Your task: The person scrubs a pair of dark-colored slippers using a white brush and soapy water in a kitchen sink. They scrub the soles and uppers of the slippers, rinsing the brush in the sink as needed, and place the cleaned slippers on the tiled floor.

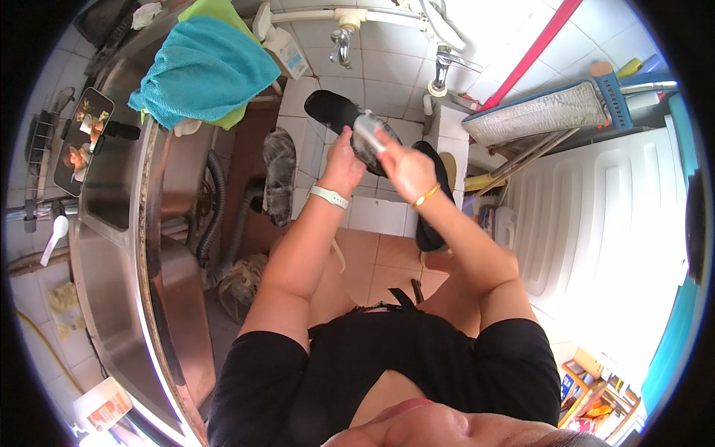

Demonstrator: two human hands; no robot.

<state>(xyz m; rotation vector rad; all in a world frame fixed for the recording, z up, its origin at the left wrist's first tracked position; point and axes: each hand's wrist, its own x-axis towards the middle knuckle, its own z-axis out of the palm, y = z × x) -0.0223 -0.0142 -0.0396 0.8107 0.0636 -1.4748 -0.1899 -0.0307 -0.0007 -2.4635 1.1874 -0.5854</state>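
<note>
A black slipper or shoe (328, 110), partly covered in suds, is held at a slant over a white-tiled basin (385, 217). My left hand (342, 167) grips its near edge. In my right hand (410, 170) is a pale scrubbing brush (368, 129), blurred and pressed against the sudsy part of the black piece. Most of the brush's underside is hidden. On the basin's left ledge lies a second dark, foam-streaked piece of footwear (279, 176), apart from both hands. Black footwear (429, 226) rests along the right ledge, partly behind my right forearm.
Two taps, a left tap (341, 47) and a right tap (441, 70), project from the wall. Left stands a steel sink (106, 268) with a blue cloth (206, 72) over its corner. A flat mop head (536, 109) and a white ribbed panel (592, 218) flank the right side.
</note>
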